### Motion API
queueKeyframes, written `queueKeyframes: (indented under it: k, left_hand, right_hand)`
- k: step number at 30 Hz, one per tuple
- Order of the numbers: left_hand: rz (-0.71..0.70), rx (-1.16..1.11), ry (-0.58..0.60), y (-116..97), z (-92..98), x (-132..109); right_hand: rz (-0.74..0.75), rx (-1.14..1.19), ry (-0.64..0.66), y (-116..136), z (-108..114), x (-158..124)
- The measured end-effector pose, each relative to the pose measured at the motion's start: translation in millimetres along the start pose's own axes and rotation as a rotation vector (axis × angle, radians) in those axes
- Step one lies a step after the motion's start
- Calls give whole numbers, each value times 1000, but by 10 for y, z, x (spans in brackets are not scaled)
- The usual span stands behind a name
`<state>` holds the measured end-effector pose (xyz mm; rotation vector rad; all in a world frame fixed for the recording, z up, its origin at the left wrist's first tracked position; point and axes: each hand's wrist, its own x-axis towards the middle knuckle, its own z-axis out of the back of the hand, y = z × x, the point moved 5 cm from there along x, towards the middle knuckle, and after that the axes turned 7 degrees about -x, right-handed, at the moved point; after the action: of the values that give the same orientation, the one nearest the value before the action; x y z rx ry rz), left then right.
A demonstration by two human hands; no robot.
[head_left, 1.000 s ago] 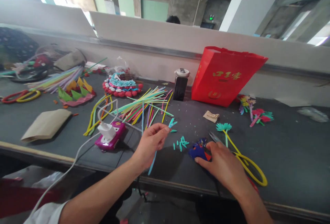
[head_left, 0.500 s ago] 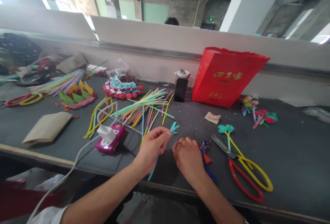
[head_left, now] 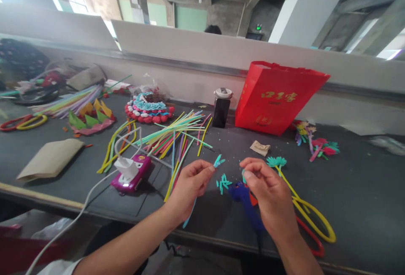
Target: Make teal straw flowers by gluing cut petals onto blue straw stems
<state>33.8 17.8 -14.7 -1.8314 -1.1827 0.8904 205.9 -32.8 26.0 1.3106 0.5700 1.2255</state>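
My left hand (head_left: 194,182) pinches a blue pipe-cleaner stem with a small teal flower tip (head_left: 218,161) at its top; the stem's lower end hangs below my palm. To the right, my right hand (head_left: 268,190) is closed in a pinch on a small teal pipe-cleaner piece (head_left: 244,176), partly covered by the fingers. Between my hands, on the table, lies a pile of cut teal pieces (head_left: 224,183). A blue glue gun (head_left: 242,199) with an orange-red trigger rests beside the pile, partly behind my right hand. Red-and-yellow scissors (head_left: 316,218) lie half hidden behind that hand.
A teal flower (head_left: 276,162) lies right of my right hand. Loose pipe cleaners (head_left: 177,133) spread left of centre, near a purple power strip (head_left: 134,173) with a cable. Behind stand a phone (head_left: 220,112) and a red bag (head_left: 278,98). A brown paper packet (head_left: 50,159) lies left.
My right hand has lifted off the small teal pieces, uncovering them, and moved right with one piece pinched. It now covers the scissor blades. My left hand still holds the stem.
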Motion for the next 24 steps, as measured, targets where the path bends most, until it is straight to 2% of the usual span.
queueKeyframes:
  k: [4, 7, 14, 20, 24]
  left_hand:
    - [8, 3, 2, 23, -34, 10]
    - [-7, 32, 16, 10, -68, -5]
    - [-41, 113, -4, -60, -130, -67]
    - [-36, 113, 29, -20, -132, -50]
    - [-47, 117, 11, -4, -121, -40]
  right_hand:
    - [-137, 319, 21, -46, -49, -3]
    - [-188, 441, 66, -28, -91, -11]
    - [-171, 358, 72, -66, -110, -18]
    - [-187, 378, 43, -139, -147, -4]
    - [-150, 249, -10, -161, -130, 4]
